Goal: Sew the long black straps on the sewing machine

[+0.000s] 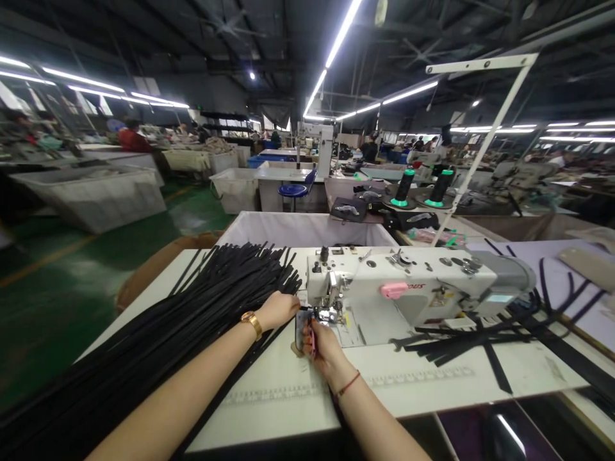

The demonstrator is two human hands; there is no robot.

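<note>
A white sewing machine [355, 282] stands on a pale table. My left hand [279, 308], with a gold watch at the wrist, is closed at the left of the needle area, its fingertips on the end of a dark strip. Just below the presser foot [327, 315], my right hand [321, 346] is closed around a small pink-handled tool [314, 342], only partly visible between the fingers. A large bundle of long black strips [177, 326] lies left of the machine, under and beside my left forearm.
More black strips [446, 346] lie right of the machine head. A printed ruler [418, 376] runs along the table front. Behind are a white-lined bin [307, 227], thread cones [439, 189] and a slanted thread stand [487, 141].
</note>
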